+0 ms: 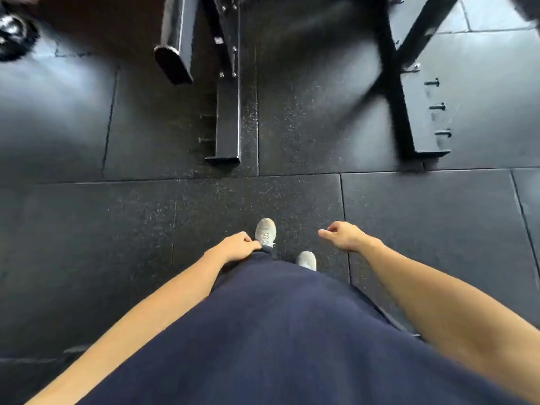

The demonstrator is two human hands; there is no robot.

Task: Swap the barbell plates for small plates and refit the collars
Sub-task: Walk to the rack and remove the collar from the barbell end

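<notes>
I look straight down at black rubber floor tiles. My left hand (238, 247) hangs beside my thigh with fingers loosely curled and holds nothing. My right hand (343, 235) hangs out to the right, fingers loosely curled, also holding nothing. A black weight plate (14, 36) shows blurred at the far top left edge. No barbell or collar is in view.
Black steel rack feet lie ahead: one base beam (228, 127) at centre and a crossed frame (409, 92) with small pegs (438, 106) at right. A black padded post end (174, 64) hangs at top centre-left. My grey shoes (265, 230) stand on the floor tiles (117, 244).
</notes>
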